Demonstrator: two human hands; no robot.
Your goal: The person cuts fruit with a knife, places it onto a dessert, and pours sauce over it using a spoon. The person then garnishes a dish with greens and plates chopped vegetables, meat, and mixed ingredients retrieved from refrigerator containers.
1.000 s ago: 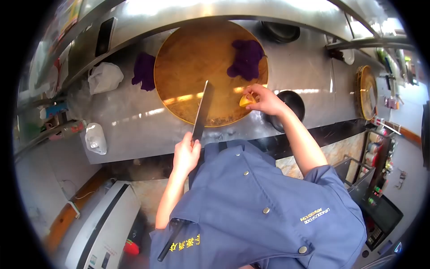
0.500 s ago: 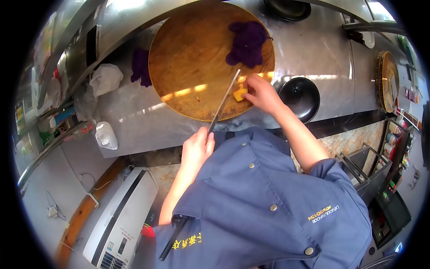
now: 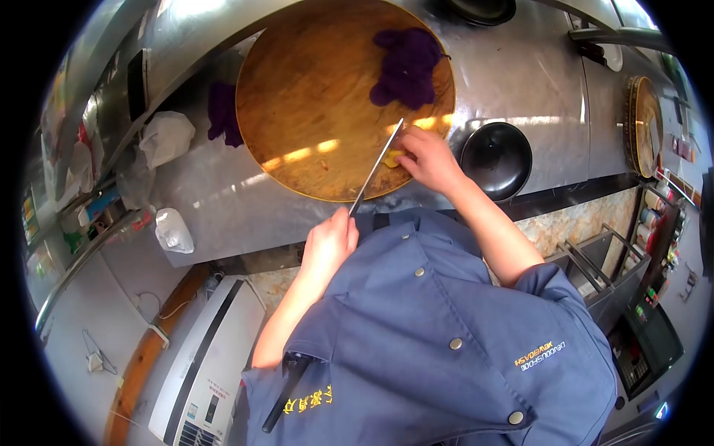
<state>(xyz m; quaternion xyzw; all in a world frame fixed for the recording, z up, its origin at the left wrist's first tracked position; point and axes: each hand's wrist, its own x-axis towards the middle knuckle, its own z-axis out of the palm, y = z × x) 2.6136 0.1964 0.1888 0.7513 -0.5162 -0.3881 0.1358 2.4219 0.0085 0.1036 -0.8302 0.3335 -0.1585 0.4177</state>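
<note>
My left hand (image 3: 329, 244) is closed around the handle of a knife (image 3: 377, 165), held near the front edge of the table. Its blade, seen almost edge-on, slants up to the right over a round wooden chopping board (image 3: 305, 89). Close to the blade, my right hand (image 3: 431, 157) has its fingers curled on a small yellow piece of food (image 3: 392, 158), mostly covered by the fingers and the blade. I cannot make out what food it is. A tiny orange-brown scrap (image 3: 323, 166) lies on the board, left of the knife.
A purple cloth (image 3: 405, 67) lies on the board's far right, and another purple cloth (image 3: 223, 115) touches its left side. A black bowl (image 3: 496, 161) stands right of the board on the metal table (image 3: 550, 97). White plastic bags (image 3: 166, 139) lie at left.
The knife blade has come closer to the yellow piece and now partly hides it. My right fingers have curled further over the piece. The whole view has shifted slightly.
</note>
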